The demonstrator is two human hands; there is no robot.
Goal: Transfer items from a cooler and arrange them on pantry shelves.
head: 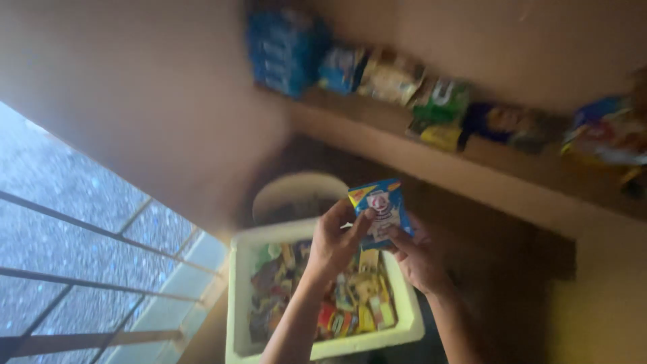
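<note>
Both hands — the left hand (335, 237) and the right hand (412, 256) — grasp a small blue foil snack packet (379, 210) by its lower edges, holding it up just above a white foam box (239, 296) full of mixed colourful wrappers. The grip looks like a light fingertip pinch, so the slick packet could slip and drop among the wrappers — the picture is blurred.

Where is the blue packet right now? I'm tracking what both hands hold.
In the head view, centre, the blue packet is held by the left hand and right hand, above the white box of snacks.
</note>
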